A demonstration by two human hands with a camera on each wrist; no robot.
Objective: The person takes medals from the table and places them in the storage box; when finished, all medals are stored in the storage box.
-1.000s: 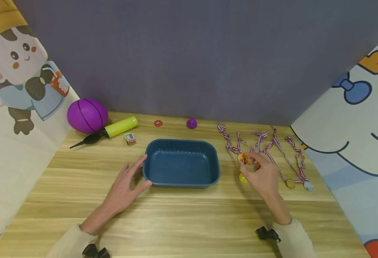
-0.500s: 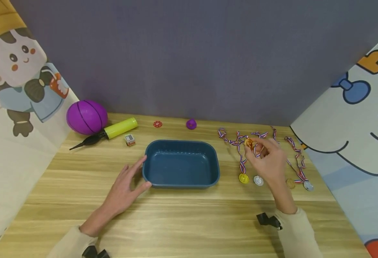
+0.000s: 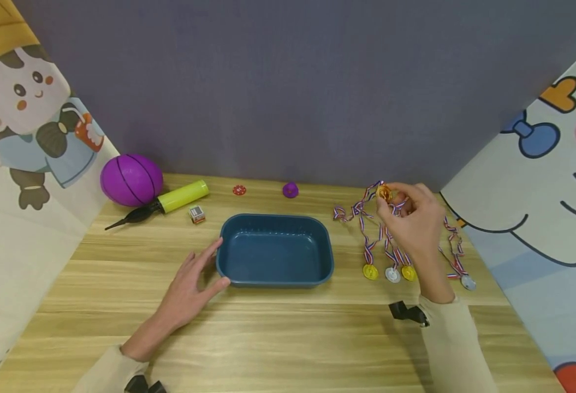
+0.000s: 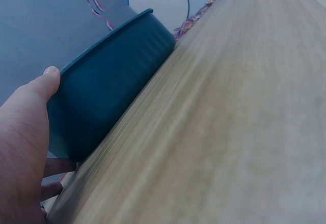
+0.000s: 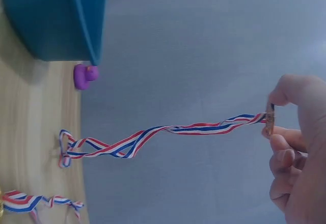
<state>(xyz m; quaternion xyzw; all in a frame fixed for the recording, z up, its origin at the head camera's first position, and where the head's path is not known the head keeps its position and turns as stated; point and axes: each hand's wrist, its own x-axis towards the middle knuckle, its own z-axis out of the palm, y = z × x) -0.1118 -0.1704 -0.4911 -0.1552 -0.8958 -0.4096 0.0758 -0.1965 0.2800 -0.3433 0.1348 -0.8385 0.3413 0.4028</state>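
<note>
**Right hand (image 3: pixel 415 221) pinched a shiny gold-coloured round medal (image 3: pixel 384 193) above a pale wood-grained table (image 3: pixel 278 338)**

The grip was narrow, thumb and fingertips meeting on the medal's rim. From it hung a red, white and blue striped fabric ribbon (image 5: pixel 198 129), its looped lower end resting on the table beneath the grip. Nearer the person than the grip lay a yellow-gold round medal (image 3: pixel 370 272), a silver-coloured round medal (image 3: pixel 392 274) and a second yellow-gold round medal (image 3: pixel 408 273), side by side.

Well to the left of the grip stood a dark blue, rounded rectangular plastic tub (image 3: pixel 275 256). The left hand (image 3: pixel 184 295), spread wide, touched the tub's far end from the grip, its thumb at the rim. Beyond the tub, also left of the grip, sat a small purple toy duck (image 3: pixel 290 190) near an upright grey fabric panel (image 3: pixel 268 93).
</note>
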